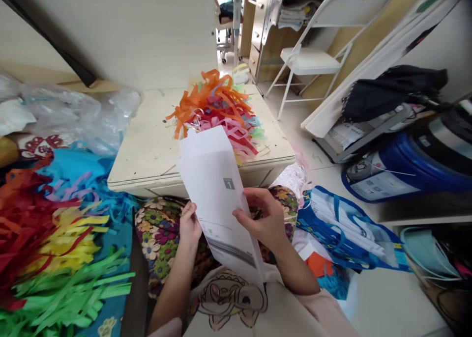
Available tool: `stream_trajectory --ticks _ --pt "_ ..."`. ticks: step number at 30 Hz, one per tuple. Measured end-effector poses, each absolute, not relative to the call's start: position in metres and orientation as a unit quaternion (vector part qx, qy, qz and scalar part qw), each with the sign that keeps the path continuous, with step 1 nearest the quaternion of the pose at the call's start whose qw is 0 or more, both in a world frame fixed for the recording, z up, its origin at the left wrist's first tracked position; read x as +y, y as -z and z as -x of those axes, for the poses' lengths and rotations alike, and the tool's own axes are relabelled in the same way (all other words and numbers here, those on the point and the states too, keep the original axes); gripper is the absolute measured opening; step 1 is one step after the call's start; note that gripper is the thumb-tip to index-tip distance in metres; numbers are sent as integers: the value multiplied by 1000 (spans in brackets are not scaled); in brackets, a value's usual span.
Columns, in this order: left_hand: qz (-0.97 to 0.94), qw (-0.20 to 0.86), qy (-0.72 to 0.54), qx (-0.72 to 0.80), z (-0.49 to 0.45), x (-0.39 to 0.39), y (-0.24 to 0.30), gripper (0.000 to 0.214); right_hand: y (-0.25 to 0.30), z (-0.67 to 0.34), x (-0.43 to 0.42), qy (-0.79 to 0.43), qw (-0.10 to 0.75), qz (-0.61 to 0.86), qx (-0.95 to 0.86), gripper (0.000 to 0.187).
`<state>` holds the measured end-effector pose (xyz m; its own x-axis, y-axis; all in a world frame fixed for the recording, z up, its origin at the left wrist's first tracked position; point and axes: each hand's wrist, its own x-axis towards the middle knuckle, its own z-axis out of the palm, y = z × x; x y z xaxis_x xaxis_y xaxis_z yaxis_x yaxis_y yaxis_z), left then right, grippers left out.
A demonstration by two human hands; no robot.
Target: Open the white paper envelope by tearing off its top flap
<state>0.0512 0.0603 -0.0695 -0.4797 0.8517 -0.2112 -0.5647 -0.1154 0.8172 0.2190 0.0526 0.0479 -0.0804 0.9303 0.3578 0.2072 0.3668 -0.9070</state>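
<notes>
A long white paper envelope (214, 189) with printing on it tilts in front of my lap, its upper end over the cream table's front edge. At its left edge, my left hand (190, 224) is closed on the paper. My right hand (267, 219) holds the right edge, thumb lying across the front; some of its fingers are partly hidden. Just beyond the envelope's upper end lies a heap of orange, red and pink paper strips (217, 106).
The cream table (143, 150) stands before me. Bunches of red, yellow, green and blue strips (73, 273) lie at left beside plastic bags (73, 111). On the right are a blue bag of white papers (342, 224), a blue bucket (391, 160) and a white folding chair (313, 59).
</notes>
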Motion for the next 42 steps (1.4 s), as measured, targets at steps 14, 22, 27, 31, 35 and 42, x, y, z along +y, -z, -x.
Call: stream_trajectory --ticks 14,22,27,31,35,42 --pt "-100 562 -708 416 -60 58 63 27 -67 -226 37 -350 460 292 -762 56" --pt "-112 470 -761 434 -51 54 55 27 -59 -221 41 -272 498 421 -708 20" --pt "-109 386 -800 447 -46 49 46 23 -43 -215 48 -321 545 482 -606 10" --pt "-109 355 -807 460 -46 46 41 21 -39 -220 53 -400 535 472 -575 9" --pt "-112 354 -802 468 -47 46 38 20 -35 -229 66 -460 528 456 -549 12" --pt "-91 403 -766 493 -50 48 35 19 -13 -235 92 -526 542 466 -460 15"
